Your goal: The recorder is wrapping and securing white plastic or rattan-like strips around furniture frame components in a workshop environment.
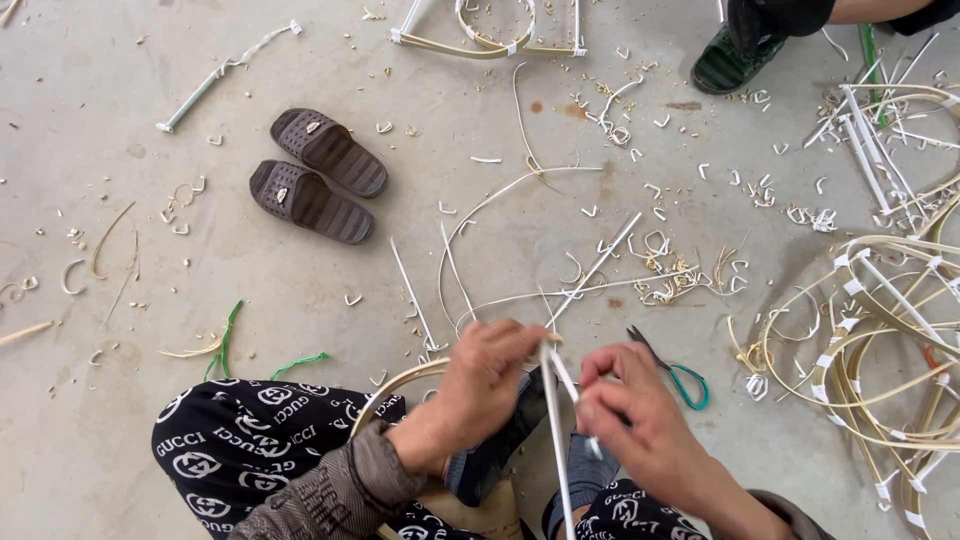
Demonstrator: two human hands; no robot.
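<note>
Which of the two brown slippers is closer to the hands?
The lower slipper, lying nearer the left hand; the other slipper sits above it, farther up the floor.

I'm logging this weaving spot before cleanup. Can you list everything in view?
Slippers: two, brown, on floor upper left.
Scissors: one, teal handles, floor right of the hands.
Rattan frames: a pile, pale, right edge.
Bent frame: one, pale, top centre.
Wrapped stick: one, white, upper left.
Green strips: two, lower left.
Shavings: many, pale, scattered on the floor.
Another person's shoe: one, dark green, top right.
Strips: several, white, held between both hands.
Left hand: pinching the strips.
Right hand: gripping the strips.
</note>
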